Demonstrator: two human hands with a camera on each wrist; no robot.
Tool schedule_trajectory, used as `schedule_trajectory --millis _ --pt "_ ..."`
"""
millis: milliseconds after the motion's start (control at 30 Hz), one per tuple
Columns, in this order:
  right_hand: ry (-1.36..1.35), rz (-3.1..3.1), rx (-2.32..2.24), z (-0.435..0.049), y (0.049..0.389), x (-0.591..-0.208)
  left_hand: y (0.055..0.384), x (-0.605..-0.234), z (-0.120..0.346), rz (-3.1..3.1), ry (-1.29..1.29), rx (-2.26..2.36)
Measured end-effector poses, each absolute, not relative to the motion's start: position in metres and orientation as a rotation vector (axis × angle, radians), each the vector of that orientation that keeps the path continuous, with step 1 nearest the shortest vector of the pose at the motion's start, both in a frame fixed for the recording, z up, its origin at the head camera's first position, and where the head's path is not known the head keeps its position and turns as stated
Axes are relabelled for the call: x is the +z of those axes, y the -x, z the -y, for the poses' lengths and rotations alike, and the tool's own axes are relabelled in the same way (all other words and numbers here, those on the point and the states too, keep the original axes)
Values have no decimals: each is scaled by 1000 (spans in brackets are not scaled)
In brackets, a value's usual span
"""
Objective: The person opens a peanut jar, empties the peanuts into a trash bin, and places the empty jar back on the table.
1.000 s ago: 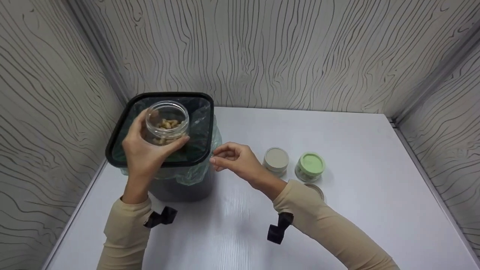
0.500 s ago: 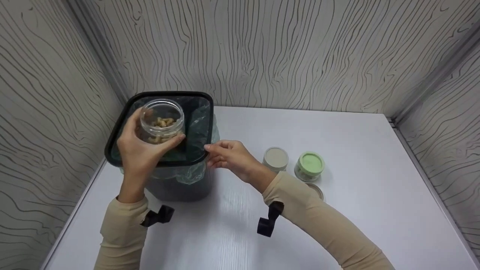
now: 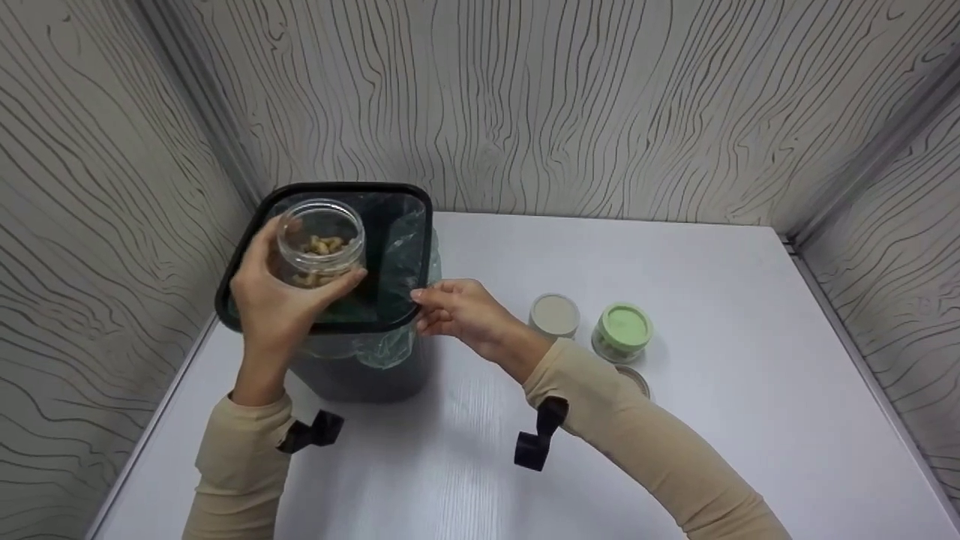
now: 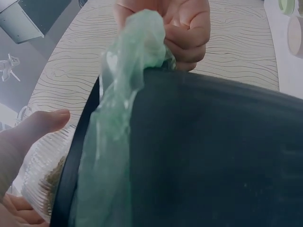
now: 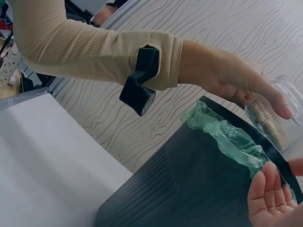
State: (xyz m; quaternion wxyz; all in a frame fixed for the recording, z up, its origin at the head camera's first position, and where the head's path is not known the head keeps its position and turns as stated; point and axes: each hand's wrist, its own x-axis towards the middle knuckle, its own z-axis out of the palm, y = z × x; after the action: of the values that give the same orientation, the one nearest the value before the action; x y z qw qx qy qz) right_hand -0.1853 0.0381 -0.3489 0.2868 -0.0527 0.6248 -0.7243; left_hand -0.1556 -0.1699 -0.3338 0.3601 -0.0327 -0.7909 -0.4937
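Observation:
My left hand holds a clear jar upright over the dark bin, thumb and fingers around its sides. Inside the uncovered jar lie light brown, nut-like pieces. At the bin's near right corner, my right hand pinches the black rim, thumb on top and fingers below it. A green plastic bag lines the bin and hangs over its outside. In the right wrist view, the right fingers lie against the bag just under the rim.
On the white table, right of the bin, stand a jar with a grey lid and one with a green lid. A loose round lid lies partly behind the right sleeve. Patterned walls enclose the table.
My right hand has moved slightly left and up from beside the bin onto its rim, the thumb now on top. The left hand has shifted a little left with the jar.

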Motion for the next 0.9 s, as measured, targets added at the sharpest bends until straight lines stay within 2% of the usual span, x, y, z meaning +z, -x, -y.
schedule_trajectory --millis 900 --pt "122 -1702 -1974 -56 195 -350 164 -341 195 2133 28 -1106"
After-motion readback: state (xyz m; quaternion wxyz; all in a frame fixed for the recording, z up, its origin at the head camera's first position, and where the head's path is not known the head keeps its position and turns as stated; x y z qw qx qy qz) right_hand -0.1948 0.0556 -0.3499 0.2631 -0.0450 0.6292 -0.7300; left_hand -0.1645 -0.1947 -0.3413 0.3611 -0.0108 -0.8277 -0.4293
